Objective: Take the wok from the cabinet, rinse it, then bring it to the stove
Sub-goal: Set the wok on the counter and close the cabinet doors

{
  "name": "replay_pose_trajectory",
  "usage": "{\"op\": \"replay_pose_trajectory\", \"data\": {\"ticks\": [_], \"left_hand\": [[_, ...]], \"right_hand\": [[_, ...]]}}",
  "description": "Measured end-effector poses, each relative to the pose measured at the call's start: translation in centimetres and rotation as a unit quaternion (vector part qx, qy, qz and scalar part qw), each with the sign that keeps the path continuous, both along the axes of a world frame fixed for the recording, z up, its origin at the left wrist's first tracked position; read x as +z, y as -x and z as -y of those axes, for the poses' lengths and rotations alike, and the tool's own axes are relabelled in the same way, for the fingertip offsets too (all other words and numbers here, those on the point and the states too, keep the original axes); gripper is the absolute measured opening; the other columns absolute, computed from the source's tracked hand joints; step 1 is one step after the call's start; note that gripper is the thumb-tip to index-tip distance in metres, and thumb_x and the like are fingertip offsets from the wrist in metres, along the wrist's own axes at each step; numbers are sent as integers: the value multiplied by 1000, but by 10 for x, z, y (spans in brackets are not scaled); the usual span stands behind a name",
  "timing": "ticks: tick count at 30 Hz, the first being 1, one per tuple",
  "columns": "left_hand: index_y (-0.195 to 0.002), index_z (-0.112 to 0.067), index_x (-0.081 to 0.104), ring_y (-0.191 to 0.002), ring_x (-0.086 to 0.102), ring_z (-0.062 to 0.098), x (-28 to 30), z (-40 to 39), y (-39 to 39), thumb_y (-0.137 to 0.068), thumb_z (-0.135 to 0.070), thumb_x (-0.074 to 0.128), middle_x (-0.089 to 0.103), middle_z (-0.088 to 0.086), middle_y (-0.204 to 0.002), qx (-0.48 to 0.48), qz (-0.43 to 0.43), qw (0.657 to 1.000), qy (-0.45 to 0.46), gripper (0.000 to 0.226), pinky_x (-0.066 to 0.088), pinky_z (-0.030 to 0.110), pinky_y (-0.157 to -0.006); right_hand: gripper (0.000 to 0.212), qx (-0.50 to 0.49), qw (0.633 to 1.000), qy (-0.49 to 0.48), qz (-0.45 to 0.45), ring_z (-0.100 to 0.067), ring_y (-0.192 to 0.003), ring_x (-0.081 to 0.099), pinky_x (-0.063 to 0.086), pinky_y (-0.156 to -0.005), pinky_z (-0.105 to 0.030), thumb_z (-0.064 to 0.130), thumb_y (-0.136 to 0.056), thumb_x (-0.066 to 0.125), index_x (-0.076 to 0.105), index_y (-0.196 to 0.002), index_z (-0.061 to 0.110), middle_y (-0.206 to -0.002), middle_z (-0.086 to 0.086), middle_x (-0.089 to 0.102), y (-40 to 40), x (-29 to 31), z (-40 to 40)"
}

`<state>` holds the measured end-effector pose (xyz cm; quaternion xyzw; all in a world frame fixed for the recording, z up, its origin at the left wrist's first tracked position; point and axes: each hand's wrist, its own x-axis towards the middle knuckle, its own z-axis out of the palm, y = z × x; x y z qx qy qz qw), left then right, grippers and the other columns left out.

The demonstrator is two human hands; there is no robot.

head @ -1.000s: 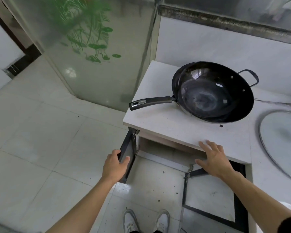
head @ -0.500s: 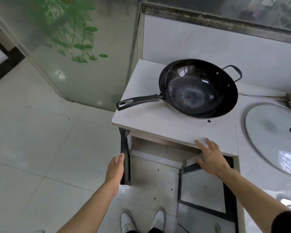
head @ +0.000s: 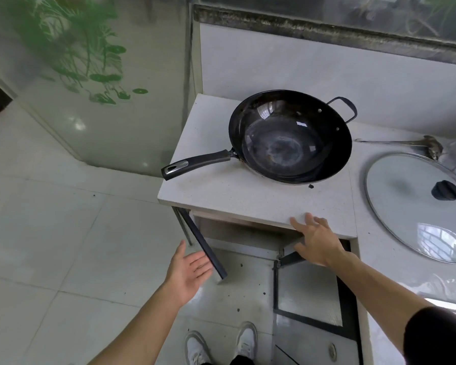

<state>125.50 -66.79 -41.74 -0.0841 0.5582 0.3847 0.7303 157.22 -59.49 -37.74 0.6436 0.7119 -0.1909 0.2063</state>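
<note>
A black wok (head: 291, 138) sits upright on the white countertop (head: 248, 198), its long handle (head: 195, 164) pointing left past the counter's edge. Below it the cabinet stands open. My left hand (head: 188, 270) is flat, palm against the outer side of the dark-framed left door (head: 202, 243), which hangs nearly edge-on. With its fingers spread, my right hand (head: 316, 241) rests on the top edge of the right door (head: 308, 296), just under the counter's front lip.
A glass lid (head: 416, 206) with a black knob lies on the counter to the right, a metal ladle (head: 406, 143) behind it. A frosted glass panel (head: 103, 88) with green leaf print stands on the left. Pale floor tiles lie below, my shoes (head: 221, 343) near the cabinet.
My left hand has let go of the left door's edge and now lies flat against it; that door has swung further shut. The right hand has barely moved.
</note>
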Motion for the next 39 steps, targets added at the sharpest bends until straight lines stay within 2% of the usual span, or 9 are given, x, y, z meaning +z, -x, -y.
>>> {"op": "replay_pose_trajectory", "data": {"ticks": [3,7,12,18,21,27,32,36,39], "left_hand": [[-138,4,39,-133,41,36,-3,-11,-20,-93,-57,44,42,23,-144,57,46,997,5,76,30,48,-113],[-133,2,46,-126,47,39,-6,-20,-33,-95,-52,42,47,21,-140,83,65,994,20,67,37,48,-108],[-132,5,46,-128,44,40,-6,-29,-41,-93,-53,47,45,26,-140,113,109,987,19,70,34,48,-111],[-134,5,45,-121,51,40,-10,-52,-56,-92,-51,50,50,28,-133,117,100,988,16,70,39,48,-107],[-132,4,47,-114,57,40,-12,-60,-61,-91,-52,50,55,26,-128,118,105,987,21,69,42,48,-104],[-138,7,38,-124,48,44,-10,-77,-71,-89,-52,54,43,30,-139,158,148,976,9,78,35,49,-110],[-140,7,33,-128,44,44,-10,-88,-78,-89,-52,52,39,30,-142,179,159,971,-3,80,31,50,-112],[-143,4,29,-132,39,42,-9,-95,-83,-89,-53,52,37,28,-145,193,158,968,-13,82,29,50,-114],[-145,2,24,-136,33,41,-7,-98,-87,-88,-53,53,32,26,-149,205,149,967,-10,85,27,50,-114]], "right_hand": [[74,-21,1000,6,-19,-35,-146,7,32,-113,-43,30,-92,53,12,-153,34,-160,-5,9,-1,-1,0],[74,-42,999,-2,-21,-31,-146,12,35,-112,-42,24,-88,55,18,-152,38,-160,-2,14,0,-5,-4],[76,-47,998,-8,-27,-28,-147,12,34,-112,-38,21,-86,54,19,-151,40,-161,0,14,-4,-6,-6],[78,-62,997,-15,-46,-25,-149,2,39,-110,-37,23,-89,54,13,-152,41,-162,4,1,-4,-7,1],[78,-63,996,-26,-54,-24,-149,3,48,-101,-34,19,-88,55,15,-152,40,-161,4,3,-4,-7,1],[73,-64,994,-42,-74,-27,-145,4,55,-91,-33,15,-87,53,22,-150,36,-158,1,9,-2,-8,2],[75,-61,994,-53,-78,-26,-146,4,54,-93,-34,16,-87,54,20,-150,39,-160,2,7,-5,-10,2],[74,-62,993,-56,-82,-26,-148,3,43,-107,-36,17,-89,51,17,-150,40,-162,0,3,-6,-10,4],[73,-68,991,-68,-95,-26,-148,6,48,-101,-35,19,-88,54,20,-148,41,-162,0,6,-7,-12,4]]}}
